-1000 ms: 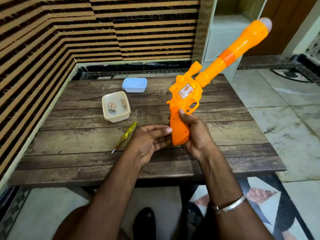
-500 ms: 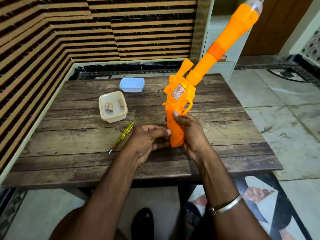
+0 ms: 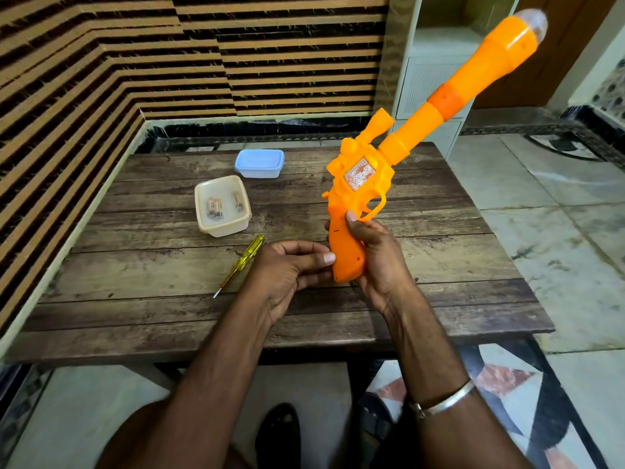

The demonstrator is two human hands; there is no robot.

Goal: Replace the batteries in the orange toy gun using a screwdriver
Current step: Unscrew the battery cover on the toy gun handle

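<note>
- My right hand is wrapped round the grip of the orange toy gun, thumb across its near face, holding it up off the surface.
- My left hand has its thumb tip against the left edge of the grip, with the fingers loosely curled beneath. I cannot tell whether it is pinching the grip or only touching it.
- The gun's long axis runs from the butt between my hands up and away to the right, ending in the clear-domed muzzle.
- The yellow-handled screwdriver lies flat just left of my left hand, handle toward the far right and tip toward the near left. The left hand is much the nearer, so I judge it should fetch the tool.
- Count:
  - one gun
  - one screwdriver
  - two tubs: an open cream container and a blue-lidded box beyond it
  - batteries in the cream one, at least two, though I cannot tell the exact number
</note>
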